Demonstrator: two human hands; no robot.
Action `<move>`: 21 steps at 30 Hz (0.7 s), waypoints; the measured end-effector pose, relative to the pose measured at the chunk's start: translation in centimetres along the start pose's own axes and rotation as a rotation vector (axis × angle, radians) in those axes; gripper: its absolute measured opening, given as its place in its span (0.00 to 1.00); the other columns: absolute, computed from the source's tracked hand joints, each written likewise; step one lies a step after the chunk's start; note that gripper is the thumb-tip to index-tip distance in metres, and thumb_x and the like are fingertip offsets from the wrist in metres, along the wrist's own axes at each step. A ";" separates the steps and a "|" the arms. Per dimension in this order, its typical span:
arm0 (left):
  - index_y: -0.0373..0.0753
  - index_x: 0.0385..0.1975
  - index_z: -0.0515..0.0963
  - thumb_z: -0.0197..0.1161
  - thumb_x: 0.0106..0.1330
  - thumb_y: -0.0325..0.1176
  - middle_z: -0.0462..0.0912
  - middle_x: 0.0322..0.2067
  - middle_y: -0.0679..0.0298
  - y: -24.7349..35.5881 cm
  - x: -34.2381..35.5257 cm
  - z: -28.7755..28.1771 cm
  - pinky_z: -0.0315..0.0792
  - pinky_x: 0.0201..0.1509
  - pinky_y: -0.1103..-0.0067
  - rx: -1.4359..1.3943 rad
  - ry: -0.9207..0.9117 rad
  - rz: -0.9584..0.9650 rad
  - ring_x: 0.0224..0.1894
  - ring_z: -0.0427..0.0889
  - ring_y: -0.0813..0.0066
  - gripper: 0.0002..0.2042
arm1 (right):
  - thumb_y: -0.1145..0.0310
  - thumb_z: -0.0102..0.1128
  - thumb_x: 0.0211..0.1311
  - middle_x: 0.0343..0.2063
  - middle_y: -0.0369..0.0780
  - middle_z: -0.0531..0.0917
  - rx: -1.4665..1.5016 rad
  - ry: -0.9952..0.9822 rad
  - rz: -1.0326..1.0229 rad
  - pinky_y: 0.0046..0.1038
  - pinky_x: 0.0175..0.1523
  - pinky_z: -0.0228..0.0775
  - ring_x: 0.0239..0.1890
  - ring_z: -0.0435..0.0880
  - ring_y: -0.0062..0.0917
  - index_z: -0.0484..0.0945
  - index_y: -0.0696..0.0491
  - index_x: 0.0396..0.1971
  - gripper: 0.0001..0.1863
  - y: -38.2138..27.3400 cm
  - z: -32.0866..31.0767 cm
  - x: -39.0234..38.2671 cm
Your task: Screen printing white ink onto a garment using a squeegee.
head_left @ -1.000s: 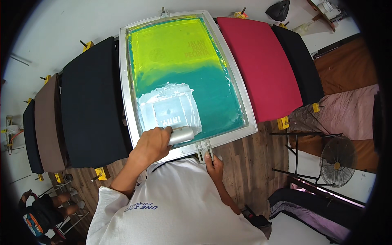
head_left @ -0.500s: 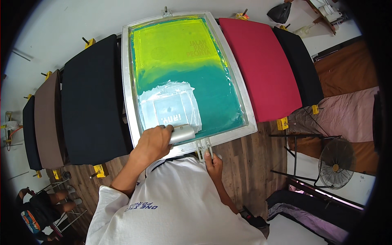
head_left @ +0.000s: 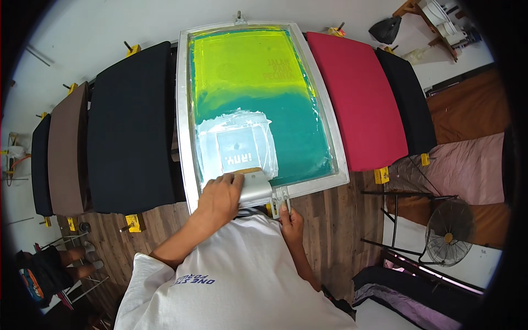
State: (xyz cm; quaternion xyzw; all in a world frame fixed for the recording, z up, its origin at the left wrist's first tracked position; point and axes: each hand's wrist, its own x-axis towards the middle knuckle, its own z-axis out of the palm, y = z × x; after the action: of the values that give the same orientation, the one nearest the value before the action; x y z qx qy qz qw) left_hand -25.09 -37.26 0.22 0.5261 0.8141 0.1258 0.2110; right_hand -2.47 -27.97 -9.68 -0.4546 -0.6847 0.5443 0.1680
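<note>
Wood-plank flooring (head_left: 165, 231) runs under a row of padded print boards: a black board (head_left: 132, 126) left of centre, a brown board (head_left: 67, 148) beyond it, a red board (head_left: 357, 99) to the right and another dark one (head_left: 410, 104) past that. Farther right stands a fan (head_left: 448, 232) on the floor.

Over the middle station lies a metal-framed screen (head_left: 184, 137), its mesh yellow-green at the far end and teal nearer the person. A patch of white ink (head_left: 236, 143) spreads across the near left part of the mesh, around a paler square with mirrored lettering.

The left hand (head_left: 220, 198) rests at the near edge of that patch, fingers curled over the top of a squeegee (head_left: 254, 188). Its grey handle sticks out to the right of the knuckles, and a thin tan blade edge shows just beyond the fingertips, touching the ink. The fingers are closed around the handle, holding it.

The right hand (head_left: 290, 220) sits just below the screen's near rail, fingers wrapped narrowly round a small metal bracket (head_left: 279, 198) that juts from the frame. The thumb appears to press its side, though the fisheye bend makes that hard to confirm.

A second person's legs (head_left: 66, 264) show at lower left.
</note>
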 end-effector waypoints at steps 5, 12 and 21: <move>0.32 0.56 0.70 0.70 0.48 0.24 0.74 0.56 0.44 -0.3 -0.8 3.1 0.73 0.58 0.62 0.052 0.049 -0.012 0.54 0.79 0.49 0.31 | 0.54 0.50 0.74 0.16 0.44 0.75 -0.116 -0.043 -0.057 0.33 0.28 0.64 0.20 0.73 0.27 0.70 0.61 0.23 0.25 0.9 -0.6 0.2; 0.32 0.57 0.71 0.70 0.46 0.25 0.75 0.54 0.44 -0.4 -0.9 3.7 0.73 0.58 0.63 0.004 0.081 -0.044 0.55 0.78 0.48 0.32 | 0.51 0.50 0.73 0.19 0.48 0.78 -0.249 -0.229 0.020 0.39 0.31 0.67 0.22 0.78 0.39 0.75 0.62 0.27 0.26 -2.0 -3.0 1.2; 0.30 0.53 0.76 0.70 0.41 0.21 0.77 0.51 0.42 -0.1 -0.4 3.8 0.74 0.58 0.64 -0.186 0.197 -0.094 0.53 0.79 0.46 0.31 | 0.69 0.71 0.47 0.46 0.46 0.79 -0.841 -0.264 -0.851 0.40 0.52 0.71 0.49 0.78 0.40 0.76 0.58 0.49 0.26 -15.6 1.8 5.7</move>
State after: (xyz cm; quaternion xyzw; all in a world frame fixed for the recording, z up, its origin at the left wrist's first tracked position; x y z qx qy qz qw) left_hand -23.27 -37.73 -3.10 0.4506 0.8396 0.2417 0.1833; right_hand -13.63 -24.35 2.26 -0.0975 -0.9774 0.1643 0.0905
